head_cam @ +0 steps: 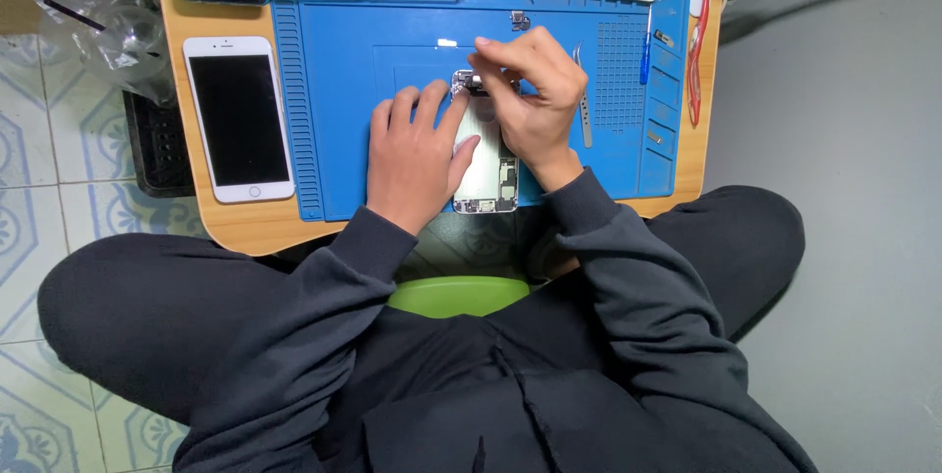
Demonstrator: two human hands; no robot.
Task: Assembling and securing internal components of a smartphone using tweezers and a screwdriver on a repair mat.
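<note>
- The right hand (535, 100) was curled, its fingertips pinched at the top end of the opened phone body (485, 174); what was pinched could not be made out
- The left hand (417, 154) was laid flat and spread on the phone body's left edge, pressing it down
- The phone body was placed under both hands on the blue repair mat (343, 139), its long axis running away from the person
- A white smartphone (238, 120) was seen well to the left, on the wooden table (245, 228)
</note>
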